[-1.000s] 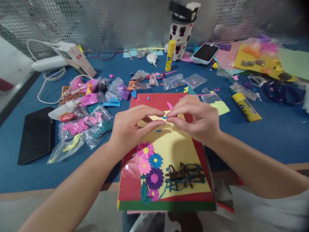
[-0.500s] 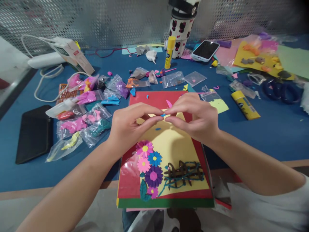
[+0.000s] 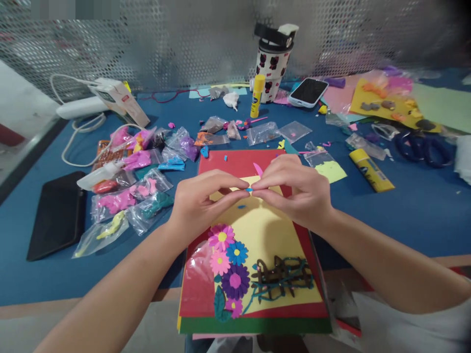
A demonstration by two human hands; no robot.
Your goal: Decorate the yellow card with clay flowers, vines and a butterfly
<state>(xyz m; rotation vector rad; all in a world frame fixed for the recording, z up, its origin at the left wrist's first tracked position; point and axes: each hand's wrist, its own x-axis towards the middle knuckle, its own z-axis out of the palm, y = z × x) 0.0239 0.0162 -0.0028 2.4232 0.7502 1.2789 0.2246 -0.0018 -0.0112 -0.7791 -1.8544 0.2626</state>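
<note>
Between the fingertips of both hands is a tiny piece of blue clay (image 3: 249, 189). My left hand (image 3: 208, 201) pinches it from one side, and my right hand (image 3: 294, 189) pinches it from the other. A pink pointed tool (image 3: 258, 169) sticks up from behind my right fingers; most of it is hidden. Under the hands lies a pale yellow sheet (image 3: 272, 230) on a red folder (image 3: 235, 162). Clay flowers (image 3: 235, 281) in pink, blue and purple run down the sheet's left side. A brown clay fence (image 3: 279, 277) with teal vines sits at its lower right. One small blue clay bit (image 3: 241, 207) rests below my left fingertips.
Bags of coloured clay (image 3: 117, 200) and a black tablet (image 3: 57, 213) lie to the left. Behind stand a glue stick (image 3: 257, 96) and a patterned tumbler (image 3: 273, 63), beside a phone (image 3: 308, 92). Another glue stick (image 3: 371, 170) and dark scissors (image 3: 423, 148) lie to the right.
The whole scene sits slightly lower in view as the camera has tilted up. Both hands keep their pinch, and the blue piece between them shows a little more clearly.
</note>
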